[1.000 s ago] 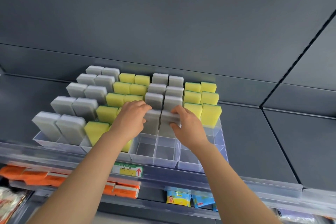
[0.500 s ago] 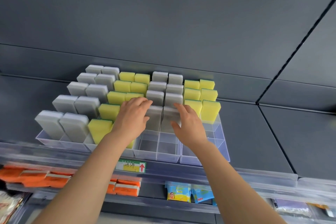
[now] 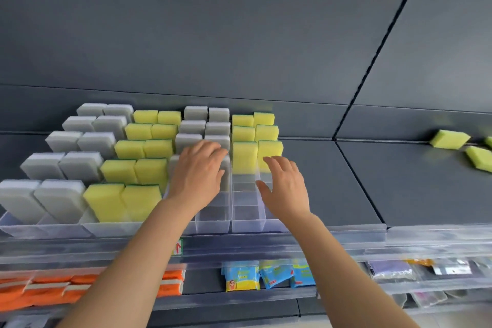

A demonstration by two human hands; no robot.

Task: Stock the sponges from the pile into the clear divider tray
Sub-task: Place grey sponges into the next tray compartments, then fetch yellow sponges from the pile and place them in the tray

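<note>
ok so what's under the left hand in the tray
The left hand lies over grey sponges standing in the clear divider tray. Only their side edges show; the hand covers their tops. The compartment in front of them looks empty.

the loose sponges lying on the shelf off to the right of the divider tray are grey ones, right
Not quite. The loose sponges lying on the shelf off to the right of the clear divider tray are yellow, not grey. The head view shows it. The rest holds: they lie on the shelf, apart from the tray.
</note>
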